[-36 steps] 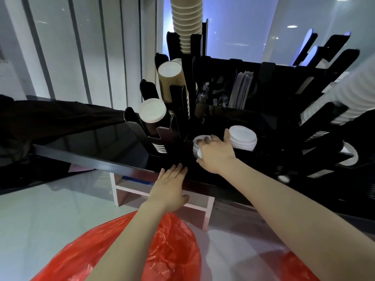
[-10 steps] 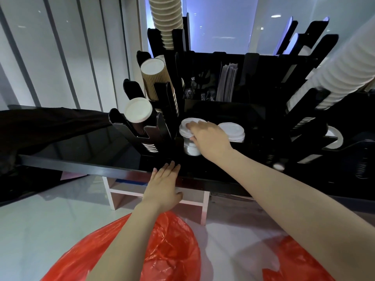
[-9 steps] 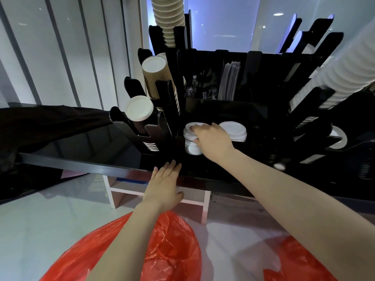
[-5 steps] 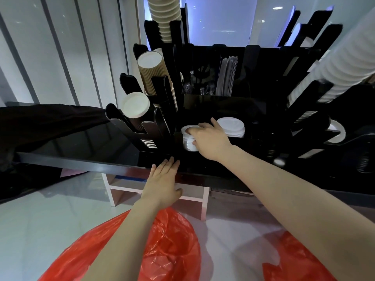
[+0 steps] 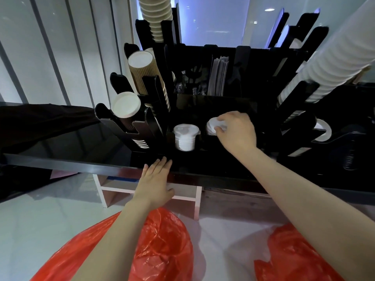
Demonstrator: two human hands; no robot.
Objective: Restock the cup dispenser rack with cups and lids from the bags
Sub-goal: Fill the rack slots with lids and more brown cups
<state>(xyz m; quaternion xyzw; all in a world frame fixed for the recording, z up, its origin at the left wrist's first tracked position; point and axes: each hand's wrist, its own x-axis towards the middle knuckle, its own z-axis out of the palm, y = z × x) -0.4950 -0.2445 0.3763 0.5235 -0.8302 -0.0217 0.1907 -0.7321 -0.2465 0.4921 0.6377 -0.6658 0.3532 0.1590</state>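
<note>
A black cup rack fills the upper frame on a dark worktop. Red bags lie below. At centre, the right hand seemingly pinches white lids; the left hand rests flat, fingers spread.

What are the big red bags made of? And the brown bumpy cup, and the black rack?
Red bags: thin, glossy plastic by the look, crinkled and letting light through.
Brown cup: probably paper with a ribbed, matte sleeve and a flat white base.
Black rack: looks like rigid, glossy plastic or acrylic sheet; the flat, shiny panels suggest it.
</note>
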